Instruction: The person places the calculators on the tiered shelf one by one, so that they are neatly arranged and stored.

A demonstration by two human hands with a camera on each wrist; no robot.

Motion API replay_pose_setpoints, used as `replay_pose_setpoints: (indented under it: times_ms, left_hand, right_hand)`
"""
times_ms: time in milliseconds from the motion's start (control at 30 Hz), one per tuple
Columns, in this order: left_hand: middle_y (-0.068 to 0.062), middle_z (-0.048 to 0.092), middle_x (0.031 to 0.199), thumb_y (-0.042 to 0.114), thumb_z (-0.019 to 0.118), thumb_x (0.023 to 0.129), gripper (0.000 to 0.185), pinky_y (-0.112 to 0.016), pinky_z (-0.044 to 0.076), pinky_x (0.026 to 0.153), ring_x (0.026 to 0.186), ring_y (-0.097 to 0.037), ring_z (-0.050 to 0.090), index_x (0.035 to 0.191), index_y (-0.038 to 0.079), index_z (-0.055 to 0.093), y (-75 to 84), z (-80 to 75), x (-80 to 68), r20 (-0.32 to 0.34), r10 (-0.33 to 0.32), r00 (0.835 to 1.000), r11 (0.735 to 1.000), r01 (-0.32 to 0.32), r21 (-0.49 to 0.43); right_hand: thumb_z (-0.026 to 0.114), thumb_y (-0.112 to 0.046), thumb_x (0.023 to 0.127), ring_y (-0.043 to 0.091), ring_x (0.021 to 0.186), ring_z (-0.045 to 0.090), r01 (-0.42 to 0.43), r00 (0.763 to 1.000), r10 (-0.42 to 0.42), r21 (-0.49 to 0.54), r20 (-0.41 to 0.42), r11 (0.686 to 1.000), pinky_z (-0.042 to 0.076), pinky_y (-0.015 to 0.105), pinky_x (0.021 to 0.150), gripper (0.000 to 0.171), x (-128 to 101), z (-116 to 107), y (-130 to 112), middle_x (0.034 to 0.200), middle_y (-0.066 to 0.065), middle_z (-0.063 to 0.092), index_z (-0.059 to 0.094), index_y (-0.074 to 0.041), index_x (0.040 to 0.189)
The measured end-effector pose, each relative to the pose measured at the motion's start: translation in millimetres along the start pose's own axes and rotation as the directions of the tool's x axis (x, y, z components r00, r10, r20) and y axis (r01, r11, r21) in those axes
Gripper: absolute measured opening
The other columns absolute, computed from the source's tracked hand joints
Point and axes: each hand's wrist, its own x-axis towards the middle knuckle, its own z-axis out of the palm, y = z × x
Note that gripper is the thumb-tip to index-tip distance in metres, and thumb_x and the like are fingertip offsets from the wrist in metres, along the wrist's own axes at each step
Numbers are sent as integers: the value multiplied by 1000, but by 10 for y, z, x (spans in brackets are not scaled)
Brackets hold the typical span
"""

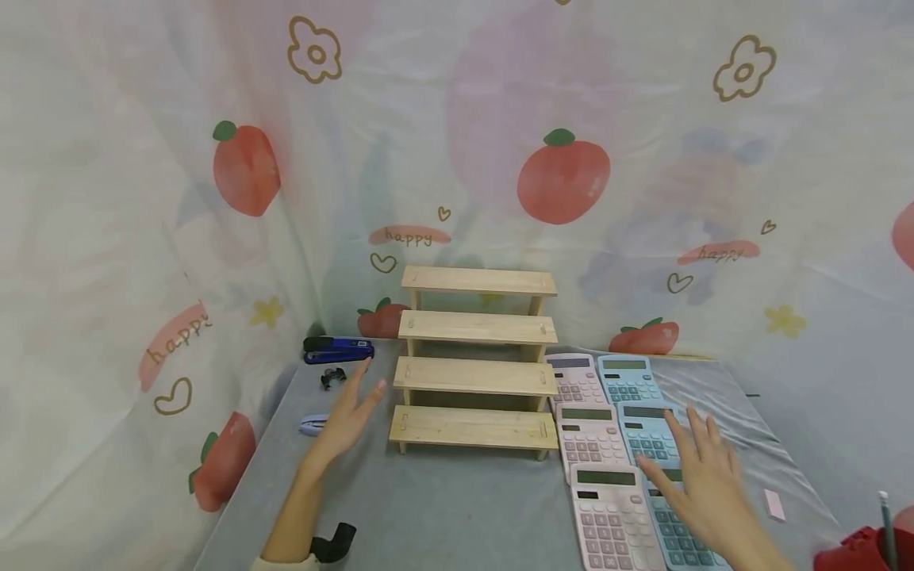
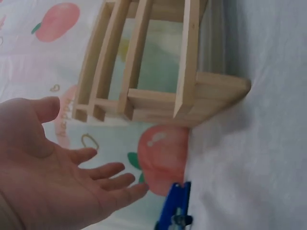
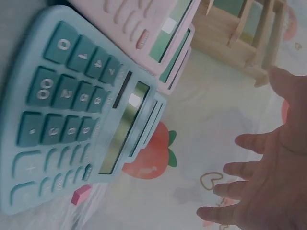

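Note:
My left hand [image 1: 346, 422] is raised over the left of the table, fingers extended and holding nothing. Near it lie a dark blue stapler [image 1: 339, 350], black clips [image 1: 332, 378] and a small pale blue stapler [image 1: 312, 425]. My right hand [image 1: 703, 484], fingers spread, hovers above a column of three blue calculators [image 1: 684, 533], partly covering them in the head view. Its palm and fingers hold nothing in the right wrist view. Beside these runs a column of three pink calculators [image 1: 614, 523]. Between the hands stands a wooden stepped rack [image 1: 474, 428] with bare steps.
A pink eraser [image 1: 774, 505] lies right of the blue calculators. At the lower right corner a pencil [image 1: 888, 523] stands by a red object [image 1: 850, 551]. A grey cloth [image 1: 457, 507] covers the table. Behind hangs a fruit-print curtain [image 1: 443, 103].

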Motion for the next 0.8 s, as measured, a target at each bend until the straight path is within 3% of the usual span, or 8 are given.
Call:
replay_pose_setpoints:
  times_ms: [133, 233, 333, 433, 533, 700, 800]
  left_hand:
    - [-23, 21, 170, 44, 48, 110, 74, -64, 19, 122, 156, -45, 17, 167, 7, 17, -46, 78, -15, 31, -41, 999, 989, 45, -140]
    - [-24, 24, 169, 36, 50, 111, 70, -62, 21, 121, 155, -46, 20, 165, 2, 20, -68, 131, -7, 24, -57, 998, 964, 61, -260]
    - [-23, 25, 169, 27, 50, 111, 65, -60, 23, 122, 154, -43, 23, 164, 1, 22, -74, 189, 11, 26, -114, 993, 903, 115, -415]
    - [-22, 24, 169, 20, 48, 111, 62, -58, 23, 122, 155, -40, 24, 164, 3, 21, -86, 264, 34, 45, -186, 982, 815, 180, -551]
    - [-23, 21, 170, 13, 47, 110, 63, -58, 20, 123, 156, -40, 21, 165, 2, 18, -118, 351, 50, 61, -209, 976, 761, 201, -617]
    - [-30, 21, 167, -4, 43, 105, 64, -57, 19, 123, 154, -45, 20, 163, -4, 17, -146, 499, 58, 24, -204, 979, 723, 167, -670]
    - [-32, 25, 165, -14, 40, 98, 67, -58, 20, 123, 152, -49, 24, 162, -5, 21, -167, 575, 53, -13, -213, 977, 725, 149, -672]
  right_hand:
    - [67, -57, 96, 59, 151, -8, -18, 997, 19, -17, 80, 1000, 4, 84, 107, 102, -113, -17, 94, 165, 38, 7, 19, 3, 163]
    - [72, -59, 92, 58, 152, -5, -32, 990, 37, -35, 138, 999, 17, 86, 102, 107, -179, -7, 168, 164, 40, 11, 22, 7, 160]
    - [74, -63, 88, 62, 149, 7, -56, 981, 63, -42, 183, 998, 27, 84, 98, 113, -246, 19, 239, 163, 39, 10, 23, 9, 158]
    - [73, -72, 82, 65, 138, 24, -110, 963, 120, -54, 243, 992, 36, 81, 94, 121, -307, 46, 307, 163, 38, 9, 21, 7, 158]
    - [76, -75, 76, 66, 129, 32, -147, 941, 159, -64, 299, 987, 41, 78, 91, 128, -368, 93, 397, 160, 39, 12, 21, 5, 158]
    - [84, -72, 67, 67, 127, 35, -172, 911, 175, -42, 373, 984, 44, 77, 90, 133, -479, 244, 596, 155, 41, 16, 20, 2, 157]
    - [88, -70, 63, 69, 125, 39, -137, 928, 135, -20, 347, 990, 47, 74, 88, 135, -548, 345, 706, 152, 42, 21, 21, 1, 155]
